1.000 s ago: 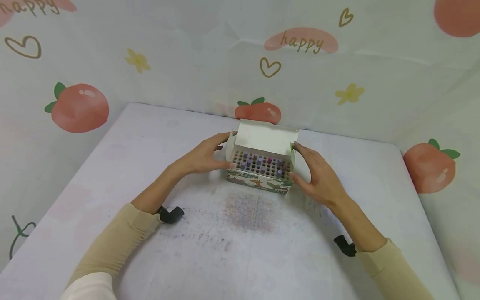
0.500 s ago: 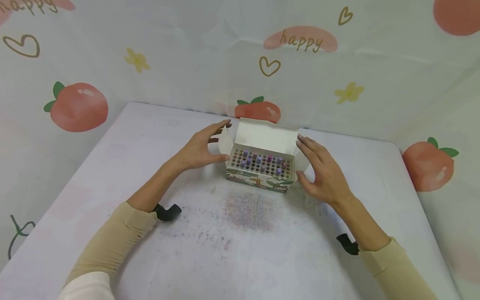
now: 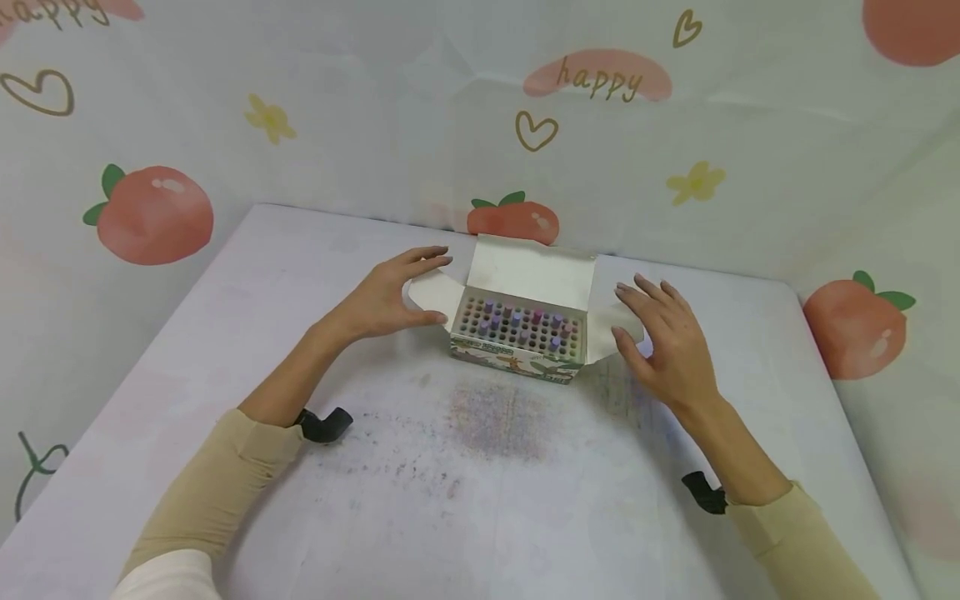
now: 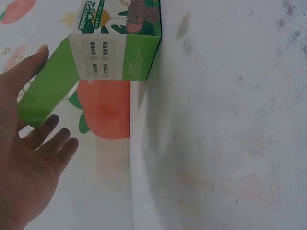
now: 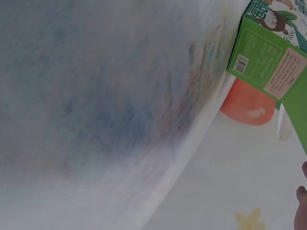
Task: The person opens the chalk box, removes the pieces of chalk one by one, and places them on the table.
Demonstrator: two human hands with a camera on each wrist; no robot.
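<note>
An open cardboard box with animal pictures on its front stands near the back of the table. Its white-lined lid leans back. Inside, several purple and pink sticks, chalk-like in look, stand in a holed insert. The left hand spreads thumb and fingers around the left side flap, which is folded outward; its green outer face shows in the left wrist view. The right hand is beside the folded-out right flap, fingers loosely bent and thumb tip near the flap's outer edge.
The white-covered table bears dark specks and a purplish dusty smudge in front of the box. A curtain printed with fruit, hearts and flowers hangs close behind the table and on both sides.
Both side flaps have swung from upright to folded outward. The left hand has moved left with its flap, the right hand to the right. The box has stayed in place.
</note>
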